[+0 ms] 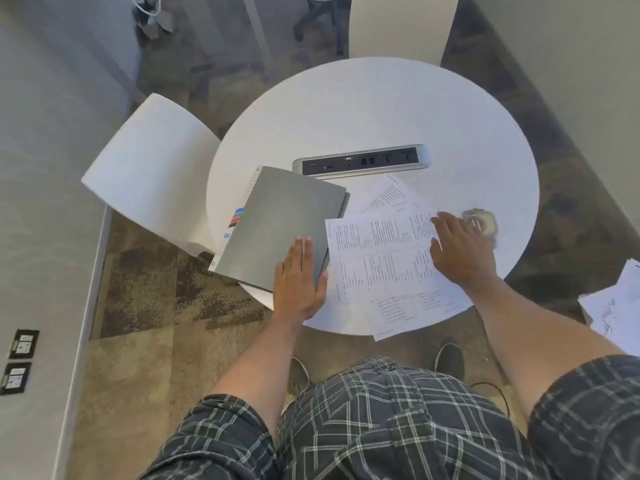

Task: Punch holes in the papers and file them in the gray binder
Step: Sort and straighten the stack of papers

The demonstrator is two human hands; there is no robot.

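Gray binder (277,223) steadied under flat open left hand (299,282); papers (381,258) pinned by spread right hand (460,251) — edges best squared before punching.

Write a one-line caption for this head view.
Seated at a round table, left hand flat on the closed gray binder, right hand on the papers beside the punch.

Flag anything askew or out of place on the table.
The gray binder lies skewed, its near-left corner hanging past the round table edge. The papers are fanned unevenly, some overhanging the near edge. Nothing looks spilled or damaged.
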